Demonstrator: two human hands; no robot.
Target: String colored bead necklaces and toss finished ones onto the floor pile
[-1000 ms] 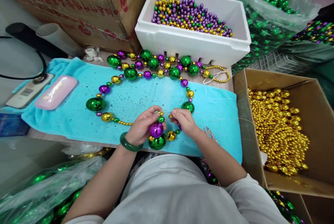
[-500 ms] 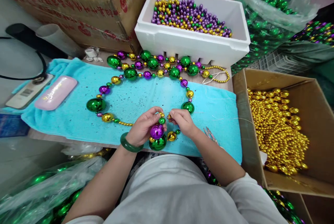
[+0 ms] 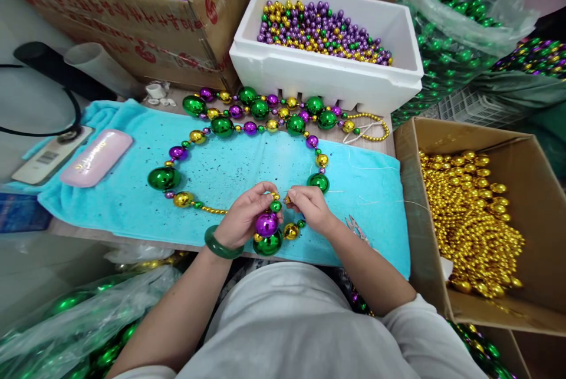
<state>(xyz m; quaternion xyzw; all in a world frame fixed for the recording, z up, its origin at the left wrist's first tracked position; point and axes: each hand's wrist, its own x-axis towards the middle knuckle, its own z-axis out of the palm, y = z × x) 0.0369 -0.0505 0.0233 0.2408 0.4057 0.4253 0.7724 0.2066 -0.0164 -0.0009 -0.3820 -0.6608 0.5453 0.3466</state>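
A bead necklace (image 3: pixel 164 178) of green, purple and gold balls lies in a loop on the turquoise towel (image 3: pixel 239 167). My left hand (image 3: pixel 247 214), with a green bangle at the wrist, is closed on one end of it, pinching a small gold bead between thumb and finger. Below that pinch sit a green bead, a purple ball (image 3: pixel 266 225) and a large green ball (image 3: pixel 267 243). Just to the right, my right hand (image 3: pixel 309 205) is closed in a pinch on a small gold bead (image 3: pixel 288 198). A thin needle (image 3: pixel 336 191) juts rightward beside its fingers.
Pliers (image 3: pixel 356 227) lie right of my right arm. Another bead strand (image 3: pixel 259 109) stretches along the back, before a white foam box (image 3: pixel 327 72) of beads. A carton (image 3: pixel 486 308) of gold beads stands right. A pink case (image 3: pixel 96 158) rests left, below a purple-bead carton (image 3: pixel 132 25).
Both hands stay almost where they were, still pinching close together. The view has shifted very slightly, and the needle beside my right hand shows more clearly.
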